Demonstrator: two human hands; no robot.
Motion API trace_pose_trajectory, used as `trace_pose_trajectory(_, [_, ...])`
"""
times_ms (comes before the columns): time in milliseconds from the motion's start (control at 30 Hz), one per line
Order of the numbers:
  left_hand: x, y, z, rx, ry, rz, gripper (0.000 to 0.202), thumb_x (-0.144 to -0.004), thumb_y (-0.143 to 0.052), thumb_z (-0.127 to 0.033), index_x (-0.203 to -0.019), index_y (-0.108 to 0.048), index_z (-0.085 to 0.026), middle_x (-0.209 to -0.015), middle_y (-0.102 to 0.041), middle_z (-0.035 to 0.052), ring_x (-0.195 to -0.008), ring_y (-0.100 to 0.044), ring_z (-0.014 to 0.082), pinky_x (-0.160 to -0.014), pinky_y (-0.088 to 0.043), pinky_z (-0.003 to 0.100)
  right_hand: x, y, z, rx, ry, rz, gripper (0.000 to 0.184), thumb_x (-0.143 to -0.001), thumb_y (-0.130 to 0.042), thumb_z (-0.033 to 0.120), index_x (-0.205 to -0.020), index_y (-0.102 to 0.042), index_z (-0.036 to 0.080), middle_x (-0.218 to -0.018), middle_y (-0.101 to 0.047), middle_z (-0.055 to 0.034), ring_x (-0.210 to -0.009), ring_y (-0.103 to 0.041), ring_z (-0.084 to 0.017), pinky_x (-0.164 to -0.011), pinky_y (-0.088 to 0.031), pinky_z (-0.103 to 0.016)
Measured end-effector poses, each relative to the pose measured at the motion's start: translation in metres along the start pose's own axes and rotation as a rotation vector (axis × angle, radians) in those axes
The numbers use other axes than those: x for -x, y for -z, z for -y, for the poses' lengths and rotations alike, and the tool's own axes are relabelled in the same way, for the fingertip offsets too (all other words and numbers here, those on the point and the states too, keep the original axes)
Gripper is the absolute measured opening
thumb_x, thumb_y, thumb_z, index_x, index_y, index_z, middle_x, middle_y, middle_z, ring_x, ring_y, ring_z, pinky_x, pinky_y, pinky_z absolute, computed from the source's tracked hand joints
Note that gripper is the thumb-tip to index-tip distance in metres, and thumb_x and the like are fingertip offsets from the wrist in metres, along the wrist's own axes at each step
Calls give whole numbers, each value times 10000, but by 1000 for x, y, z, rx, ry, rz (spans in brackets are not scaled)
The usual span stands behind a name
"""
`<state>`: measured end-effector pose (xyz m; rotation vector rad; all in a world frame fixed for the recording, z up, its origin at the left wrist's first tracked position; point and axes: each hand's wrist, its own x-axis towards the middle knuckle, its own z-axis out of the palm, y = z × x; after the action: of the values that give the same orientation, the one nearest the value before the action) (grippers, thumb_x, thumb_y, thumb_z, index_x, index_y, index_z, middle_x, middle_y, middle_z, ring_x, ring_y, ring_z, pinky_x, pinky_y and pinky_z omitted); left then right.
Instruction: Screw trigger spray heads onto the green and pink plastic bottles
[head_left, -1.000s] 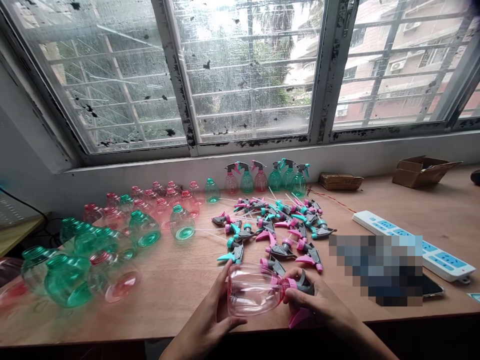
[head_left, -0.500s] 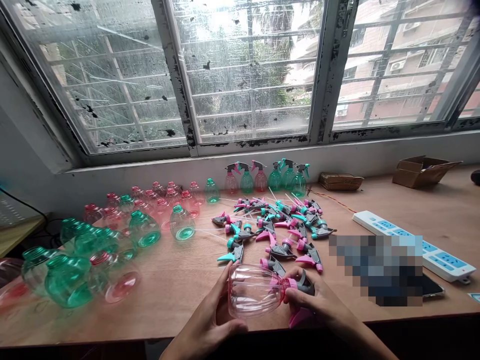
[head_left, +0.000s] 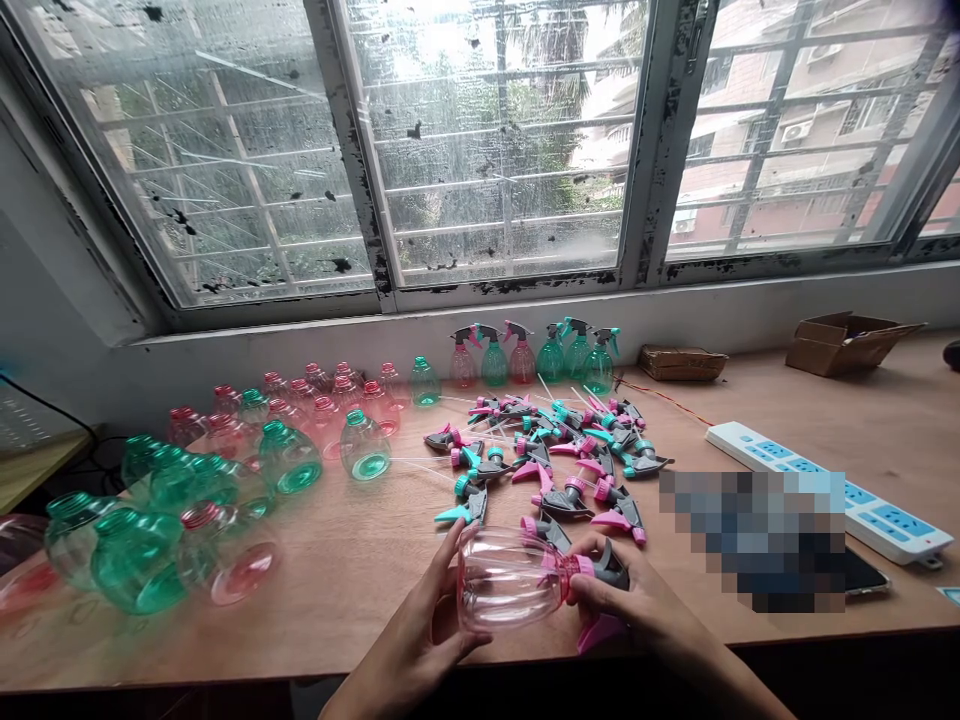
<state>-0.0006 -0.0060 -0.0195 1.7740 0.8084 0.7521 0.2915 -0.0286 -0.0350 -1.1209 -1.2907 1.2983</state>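
A clear pink spray bottle [head_left: 510, 580] lies sideways in the air over the table's front edge, its base to the left. My left hand [head_left: 431, 610] is wrapped round the base end, thumb below and fingers behind. At the neck, my right hand [head_left: 622, 590] grips the pink collar of a grey and pink trigger sprayer [head_left: 611, 570], which sits on the bottle's mouth. Whether its thread is fully tight cannot be seen. Just beyond the bottle lies a heap of loose trigger sprayers [head_left: 540, 470], pink, teal and grey, with thin white tubes.
Green bottles [head_left: 139, 560] and pink bottles [head_left: 225, 435] without sprayers stand at the left. Several bottles with sprayers [head_left: 523, 360] line the window wall. On the right are a white power strip [head_left: 825, 490], a phone [head_left: 866, 575] and cardboard boxes [head_left: 844, 345].
Both hands keep hold of the bottle and sprayer in nearly the same place. My left thumb and fingers have shifted slightly on the bottle.
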Motion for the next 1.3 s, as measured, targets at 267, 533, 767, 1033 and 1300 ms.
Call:
trace_pose_trajectory(267, [3, -1, -2, 185, 52, 36, 1012, -829, -821, -316, -1586, -156, -408, -1691, -212, 51, -1467, -384, 361, -1204, -359, 503, 1, 0, 2, 4, 2, 13, 414, -771, -792, 532, -959, -648, 192, -723, -742, -18, -676, -656, -214, -680, -503, -326])
trace_pose_trajectory(533, [1, 3, 5, -27, 7, -16, 1000, -845, -799, -251, -1578, -146, -444, -1687, -230, 22, -1483, -346, 357, -1236, -289, 501, 1, -2, 5, -72, -2, 7, 395, -754, -833, 481, -928, -640, 184, -713, -746, -9, -650, -644, -192, -660, -476, -304])
trace_pose_trajectory(767, [5, 5, 3, -12, 2, 20, 1049, -825, -824, -287, -1586, -115, -426, -1680, -245, 36, -1482, -347, 361, -1248, -248, 510, 1, -1, 5, -76, -8, 4, 398, -761, -830, 479, -957, -645, 185, -707, -746, -7, -657, -650, -193, -668, -488, -305])
trace_pose_trajectory(1033, [3, 1, -12, 69, 42, 44, 965, -866, -774, -286, -1598, -150, -360, -1685, -233, 76, -1503, -314, 358, -1234, -271, 544, 1, 0, 2, -63, -10, 15, 367, -782, -814, 481, -945, -645, 199, -686, -727, 2, -648, -650, -198, -637, -484, -294])
trace_pose_trajectory(1300, [5, 4, -1, -79, 10, -14, 1007, -844, -793, -252, -1593, -136, -394, -1689, -228, 26, -1556, -132, 346, -1273, -111, 538, 1, 0, 5, -34, 10, 41, 352, -815, -783, 489, -955, -645, 197, -693, -722, 0, -651, -649, -190, -635, -485, -284])
